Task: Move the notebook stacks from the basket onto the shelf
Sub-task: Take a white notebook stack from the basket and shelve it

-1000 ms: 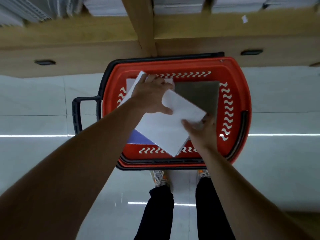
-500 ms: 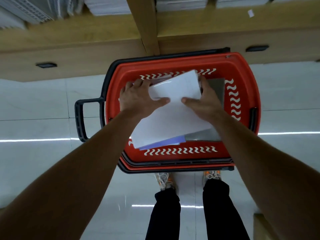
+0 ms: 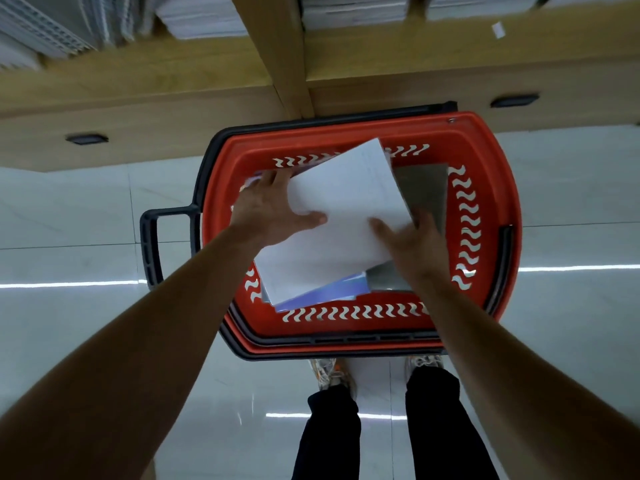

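A red basket [image 3: 485,157] with black handles stands on the floor in front of the wooden shelf [image 3: 180,64]. Over it I hold a white notebook stack [image 3: 346,202], tilted. My left hand [image 3: 273,209] grips its left edge, thumb on top. My right hand [image 3: 412,237] grips its lower right edge, thumb on the cover. Under the stack, inside the basket, a blue notebook [image 3: 329,292] shows at the near side. The grey basket floor [image 3: 426,188] is bare on the right.
White notebook stacks [image 3: 349,12] fill the shelf at the top, with spiral-bound ones [image 3: 52,26] at the far left. A wooden upright [image 3: 277,53] divides the shelf above the basket. My feet [image 3: 332,372] stand on the glossy tiled floor just behind the basket.
The white stack has turned and come up from the basket. My right hand slid from its far right edge to its lower right edge; my left hand keeps its grip on the left edge.
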The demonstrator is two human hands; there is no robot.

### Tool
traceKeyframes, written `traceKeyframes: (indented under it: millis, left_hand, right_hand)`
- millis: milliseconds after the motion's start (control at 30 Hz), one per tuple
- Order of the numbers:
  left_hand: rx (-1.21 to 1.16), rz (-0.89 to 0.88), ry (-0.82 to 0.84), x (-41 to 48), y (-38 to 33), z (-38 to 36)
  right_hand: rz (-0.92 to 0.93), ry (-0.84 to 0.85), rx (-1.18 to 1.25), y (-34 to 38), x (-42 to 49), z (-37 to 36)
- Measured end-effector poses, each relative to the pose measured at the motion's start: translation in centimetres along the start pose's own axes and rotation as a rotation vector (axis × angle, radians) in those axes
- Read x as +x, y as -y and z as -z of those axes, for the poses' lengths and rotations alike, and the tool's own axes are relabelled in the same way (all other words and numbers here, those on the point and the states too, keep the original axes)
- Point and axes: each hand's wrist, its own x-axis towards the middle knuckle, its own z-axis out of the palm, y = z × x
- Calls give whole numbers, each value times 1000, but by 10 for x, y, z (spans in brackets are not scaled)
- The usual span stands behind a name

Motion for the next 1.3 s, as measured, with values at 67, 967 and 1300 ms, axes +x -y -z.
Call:
traceKeyframes:
  millis: [67, 967, 1300]
  left_hand:
    - [-1, 46, 9, -6, -1, -3]
    - [68, 36, 22, 2, 25, -11]
    - [-50, 38, 110, 4, 19, 12]
  right_hand:
    - [-20, -64, 51, -10, -14, -6]
    - [81, -66, 537, -5, -33, -46]
    - [115, -157, 581, 5, -37, -43]
